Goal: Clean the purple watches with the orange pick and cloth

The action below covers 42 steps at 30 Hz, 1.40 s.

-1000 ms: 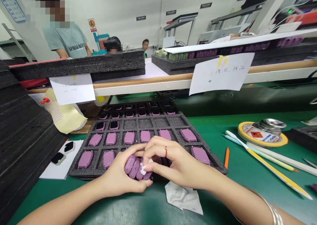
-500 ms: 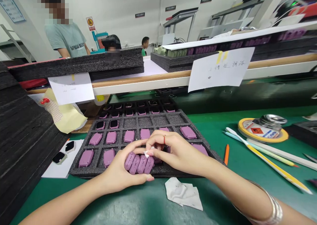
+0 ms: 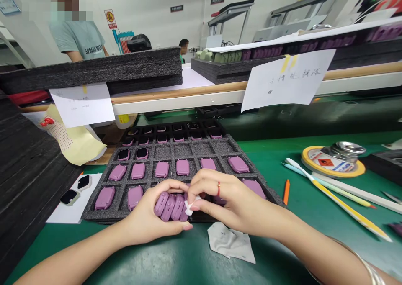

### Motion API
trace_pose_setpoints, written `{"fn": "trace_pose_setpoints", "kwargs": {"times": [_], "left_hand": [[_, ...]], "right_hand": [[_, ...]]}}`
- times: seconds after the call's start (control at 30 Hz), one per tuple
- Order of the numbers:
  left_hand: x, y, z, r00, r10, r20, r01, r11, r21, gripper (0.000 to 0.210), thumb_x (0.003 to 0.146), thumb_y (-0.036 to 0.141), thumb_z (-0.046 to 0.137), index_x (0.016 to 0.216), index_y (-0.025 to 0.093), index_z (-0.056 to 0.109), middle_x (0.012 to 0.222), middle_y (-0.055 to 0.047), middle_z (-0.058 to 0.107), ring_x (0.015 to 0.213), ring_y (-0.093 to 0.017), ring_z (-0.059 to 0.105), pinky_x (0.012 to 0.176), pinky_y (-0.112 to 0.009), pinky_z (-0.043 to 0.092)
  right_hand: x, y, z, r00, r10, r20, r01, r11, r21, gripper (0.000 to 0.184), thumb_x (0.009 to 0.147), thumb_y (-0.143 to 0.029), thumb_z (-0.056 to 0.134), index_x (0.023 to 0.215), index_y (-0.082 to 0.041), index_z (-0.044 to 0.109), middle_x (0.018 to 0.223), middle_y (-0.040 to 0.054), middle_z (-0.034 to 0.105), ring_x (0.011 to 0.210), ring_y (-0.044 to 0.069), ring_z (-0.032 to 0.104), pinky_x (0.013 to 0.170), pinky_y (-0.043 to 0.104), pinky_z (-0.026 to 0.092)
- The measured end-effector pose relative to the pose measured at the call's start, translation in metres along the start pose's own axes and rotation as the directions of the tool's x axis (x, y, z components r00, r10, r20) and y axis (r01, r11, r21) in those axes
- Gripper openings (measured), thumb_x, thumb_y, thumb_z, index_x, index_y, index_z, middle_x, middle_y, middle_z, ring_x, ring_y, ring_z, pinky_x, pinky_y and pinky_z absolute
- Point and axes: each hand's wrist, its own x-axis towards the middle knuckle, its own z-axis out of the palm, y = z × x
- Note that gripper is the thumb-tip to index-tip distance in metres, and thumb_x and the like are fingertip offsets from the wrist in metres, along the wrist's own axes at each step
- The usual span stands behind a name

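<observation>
My left hand (image 3: 150, 211) is wrapped round a row of several purple watch cases (image 3: 170, 207), their narrow sides turned up towards me. In a pinch between thumb and fingers, my right hand (image 3: 216, 197) has a small white wipe (image 3: 189, 207) and presses it against the rightmost of those cases. Beneath both hands lies a black foam tray (image 3: 166, 153) with square pockets. Purple watch cases (image 3: 182, 167) sit back up in its nearer rows, and watches with dark screens (image 3: 142, 153) fill pockets farther back. My hands hide part of the nearest row.
A crumpled white cloth (image 3: 231, 242) lies on the green table in front of the tray. To the right are brushes (image 3: 348, 201), an orange stick (image 3: 286, 192) and a metal-topped solvent container (image 3: 334, 159). Two watches (image 3: 70, 197) rest on paper at left. A shelf (image 3: 182, 103) crosses behind; a person (image 3: 78, 38) stands beyond.
My right hand has moved the wipe slightly down onto the rightmost held case. My left hand keeps its hold on the cases. The whole view has shifted a little.
</observation>
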Motion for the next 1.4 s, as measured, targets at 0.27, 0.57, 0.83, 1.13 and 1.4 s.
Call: {"fn": "trace_pose_setpoints", "kwargs": {"times": [0.27,0.57,0.83,1.13,1.4], "left_hand": [[-0.002,0.003,0.003,1.000,-0.008,0.013,0.011,0.987,-0.163,0.057,0.071,0.021,0.088,0.122,0.025,0.063,0.127,-0.008,0.070,0.119,-0.028,0.067,0.110,-0.045,0.049],[-0.005,-0.003,0.003,1.000,0.003,-0.024,-0.008,0.979,-0.204,0.044,0.071,0.022,0.088,0.110,0.024,0.067,0.127,-0.008,0.067,0.112,-0.029,0.071,0.107,-0.049,0.051],[-0.002,-0.001,0.005,0.999,-0.045,-0.017,0.036,0.938,-0.344,0.042,0.069,0.020,0.090,0.104,0.022,0.066,0.126,-0.007,0.069,0.101,-0.022,0.075,0.095,-0.039,0.058],[-0.004,-0.002,0.005,0.999,-0.049,-0.018,0.038,0.924,-0.381,0.043,0.068,0.019,0.090,0.103,0.021,0.066,0.126,-0.007,0.069,0.099,-0.021,0.075,0.094,-0.036,0.057],[-0.001,-0.001,0.003,0.997,0.036,-0.066,-0.050,0.974,-0.219,0.043,0.067,0.021,0.090,0.104,0.021,0.068,0.120,-0.006,0.073,0.113,-0.025,0.069,0.106,-0.041,0.049]], "right_hand": [[-0.005,-0.005,-0.017,0.988,0.068,-0.136,-0.093,0.977,-0.192,0.012,0.098,-0.024,0.060,0.091,-0.021,0.069,0.089,0.0054,0.072,0.082,0.018,0.066,0.075,0.030,0.054],[-0.110,0.021,-0.075,0.809,0.239,-0.537,-0.549,0.633,-0.545,0.030,0.093,-0.055,0.058,0.081,-0.029,0.051,0.051,-0.0041,0.054,0.036,0.017,0.051,0.039,0.030,0.039],[-0.147,0.024,-0.060,0.855,0.053,-0.517,-0.477,0.475,-0.739,0.005,0.093,-0.024,0.057,0.089,-0.027,0.056,0.085,0.0127,0.072,0.082,0.039,0.072,0.074,0.051,0.056],[-0.099,-0.013,0.048,0.990,0.136,-0.045,-0.139,0.835,-0.532,0.025,0.103,-0.015,0.040,0.104,-0.025,0.063,0.095,0.0045,0.074,0.081,0.016,0.075,0.069,0.025,0.061],[-0.029,-0.035,0.017,0.949,-0.144,-0.280,0.001,0.892,-0.453,0.014,0.097,-0.011,0.059,0.102,-0.023,0.063,0.088,0.0020,0.071,0.080,0.013,0.070,0.075,0.022,0.058]]}}
